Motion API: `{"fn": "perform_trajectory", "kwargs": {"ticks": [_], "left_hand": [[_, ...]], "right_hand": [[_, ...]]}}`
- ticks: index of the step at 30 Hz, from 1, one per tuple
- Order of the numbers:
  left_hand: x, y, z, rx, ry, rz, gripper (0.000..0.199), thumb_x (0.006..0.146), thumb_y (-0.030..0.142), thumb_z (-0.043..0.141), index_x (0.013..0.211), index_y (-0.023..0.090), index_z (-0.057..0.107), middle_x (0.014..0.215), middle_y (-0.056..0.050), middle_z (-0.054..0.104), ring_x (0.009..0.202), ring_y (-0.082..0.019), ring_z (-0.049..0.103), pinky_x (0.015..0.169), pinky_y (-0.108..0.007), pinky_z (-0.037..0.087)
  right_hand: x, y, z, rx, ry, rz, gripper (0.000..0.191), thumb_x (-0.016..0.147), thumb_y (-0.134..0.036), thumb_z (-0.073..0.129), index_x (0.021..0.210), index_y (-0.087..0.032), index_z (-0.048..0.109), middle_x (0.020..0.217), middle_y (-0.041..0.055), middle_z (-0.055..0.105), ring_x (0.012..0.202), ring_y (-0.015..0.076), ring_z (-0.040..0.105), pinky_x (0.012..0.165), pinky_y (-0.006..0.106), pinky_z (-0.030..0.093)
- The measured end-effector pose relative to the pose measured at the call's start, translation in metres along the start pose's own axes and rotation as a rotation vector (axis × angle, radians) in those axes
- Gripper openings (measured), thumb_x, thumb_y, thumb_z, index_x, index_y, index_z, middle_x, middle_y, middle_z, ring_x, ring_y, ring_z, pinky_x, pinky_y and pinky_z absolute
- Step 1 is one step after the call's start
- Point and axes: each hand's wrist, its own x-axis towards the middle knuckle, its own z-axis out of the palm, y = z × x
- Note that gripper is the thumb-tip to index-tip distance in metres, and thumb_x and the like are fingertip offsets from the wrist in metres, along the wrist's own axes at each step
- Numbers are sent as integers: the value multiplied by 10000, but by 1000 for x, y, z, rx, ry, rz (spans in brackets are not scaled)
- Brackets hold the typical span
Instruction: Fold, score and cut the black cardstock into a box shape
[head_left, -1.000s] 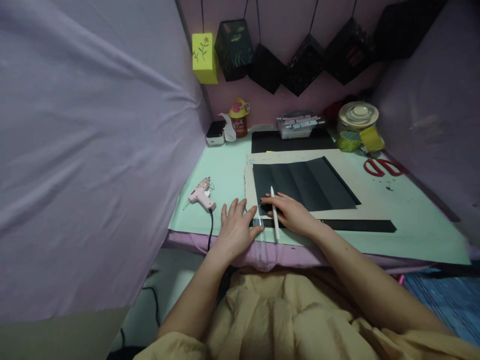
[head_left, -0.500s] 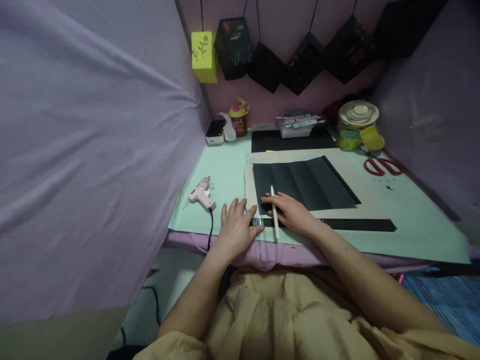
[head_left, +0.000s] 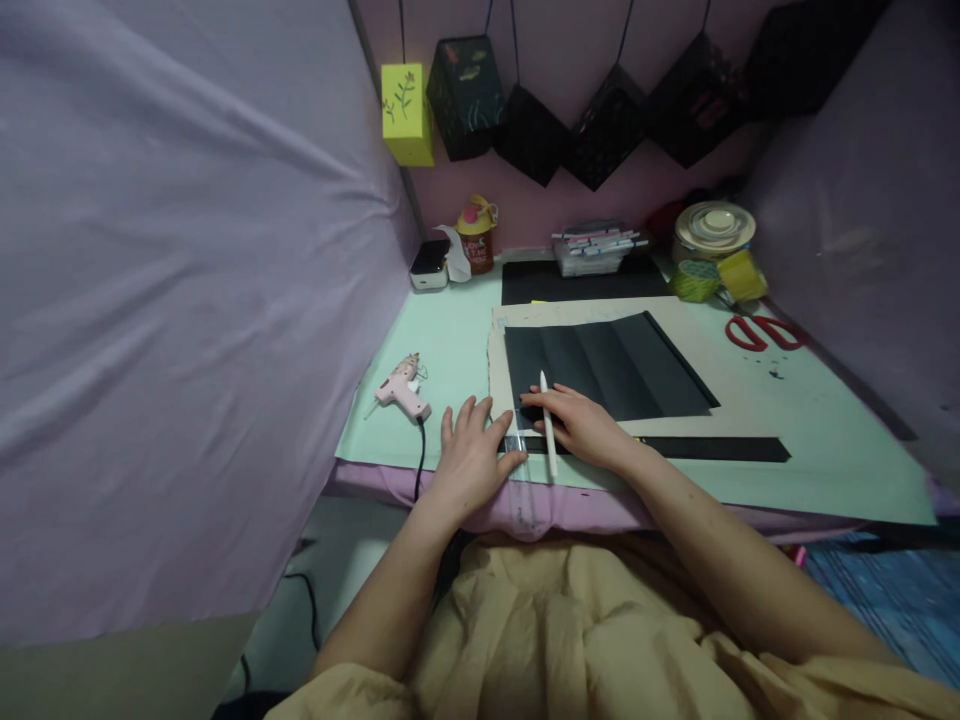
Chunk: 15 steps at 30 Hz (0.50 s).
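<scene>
My left hand [head_left: 474,452] lies with its fingers spread near the table's front edge, its thumb side on a clear ruler [head_left: 520,490] that sticks out over the edge. A white pen [head_left: 550,430] is held between the fingers of my right hand [head_left: 581,425], its tip pointing away from me. My right fingertips rest at the lower left corner of a creased black sheet [head_left: 607,368]. Under that sheet is a pale board [head_left: 705,360]. A long black strip [head_left: 712,449] lies along the front, partly behind my right hand and forearm.
A pink glue gun [head_left: 403,388] with a black cord lies at the left. Red-handled scissors [head_left: 765,333] and tape rolls [head_left: 695,281] are at the right. Behind stand a box of pens [head_left: 596,255] and a red jar [head_left: 475,245]. Paper boxes [head_left: 466,98] hang above.
</scene>
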Motion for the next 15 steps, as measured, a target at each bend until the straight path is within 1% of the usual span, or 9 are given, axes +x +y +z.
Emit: {"fn": "perform_trajectory", "kwargs": {"ticks": [8, 15], "left_hand": [[0, 0, 1, 4, 3, -2, 534, 879, 472, 590, 1358, 254, 496, 1486, -117, 398, 1417, -333, 259, 1147, -592, 141], [0, -2, 2, 1, 1, 3, 541, 882, 475, 586, 1365, 250, 491, 1495, -120, 396, 1421, -333, 259, 1147, -594, 142]], "right_hand": [[0, 1, 1, 4, -2, -4, 436, 891, -194, 562, 1317, -282, 532, 1312, 66, 619, 1295, 231, 506, 1112, 509, 371], [0, 0, -1, 0, -7, -8, 417, 902, -197, 549, 1311, -279, 531, 1299, 59, 627, 1299, 216, 501, 1118, 497, 366]]}}
